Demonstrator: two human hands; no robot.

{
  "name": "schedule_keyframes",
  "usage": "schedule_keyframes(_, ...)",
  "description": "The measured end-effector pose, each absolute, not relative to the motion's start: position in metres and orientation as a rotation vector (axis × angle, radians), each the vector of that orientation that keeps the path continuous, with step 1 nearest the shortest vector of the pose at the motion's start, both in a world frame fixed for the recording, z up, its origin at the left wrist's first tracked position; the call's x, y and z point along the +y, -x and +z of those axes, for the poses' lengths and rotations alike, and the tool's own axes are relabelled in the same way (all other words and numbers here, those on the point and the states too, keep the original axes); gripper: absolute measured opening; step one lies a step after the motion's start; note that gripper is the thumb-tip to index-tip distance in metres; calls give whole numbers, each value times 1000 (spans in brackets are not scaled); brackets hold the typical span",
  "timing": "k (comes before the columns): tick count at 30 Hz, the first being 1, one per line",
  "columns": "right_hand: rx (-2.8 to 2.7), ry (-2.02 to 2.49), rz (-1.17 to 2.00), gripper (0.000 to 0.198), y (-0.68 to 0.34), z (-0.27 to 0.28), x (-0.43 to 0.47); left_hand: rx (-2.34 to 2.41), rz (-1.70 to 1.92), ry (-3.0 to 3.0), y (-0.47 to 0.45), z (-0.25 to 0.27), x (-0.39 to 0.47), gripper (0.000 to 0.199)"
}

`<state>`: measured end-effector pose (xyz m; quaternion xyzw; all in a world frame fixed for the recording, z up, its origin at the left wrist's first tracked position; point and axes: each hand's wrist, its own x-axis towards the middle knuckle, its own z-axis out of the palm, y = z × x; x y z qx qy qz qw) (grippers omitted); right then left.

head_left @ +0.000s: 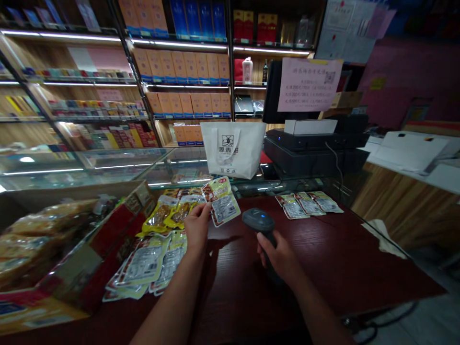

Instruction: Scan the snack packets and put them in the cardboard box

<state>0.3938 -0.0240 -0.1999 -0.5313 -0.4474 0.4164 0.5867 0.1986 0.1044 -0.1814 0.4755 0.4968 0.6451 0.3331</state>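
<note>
Between thumb and fingers, my left hand pinches a snack packet by its left edge, with the printed back and barcode side towards me. My right hand wraps round the handle of a dark barcode scanner; a small blue light shows on its head. The scanner's head is just right of the packet, apart from it. Below and left of my left hand lies a pile of similar packets, with yellow packs behind them. Several more packets lie in a row at the right back of the table.
An open carton of wrapped food stands on the left. Behind the dark red table, a white tote bag stands on the glass counter, beside a register and its monitor. A cloth lies near the right edge.
</note>
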Motion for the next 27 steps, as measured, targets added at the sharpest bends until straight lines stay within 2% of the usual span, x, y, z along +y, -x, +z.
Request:
schedule_keyframes(12,-1207,1294,852,33,-384,-203,-31,1312,1659,-1264,-200,-189,107,30)
schedule_keyframes(27,-1246,1274,898,33,-389,-206,-30,1284,1721,-1243,-201,-191,108,30)
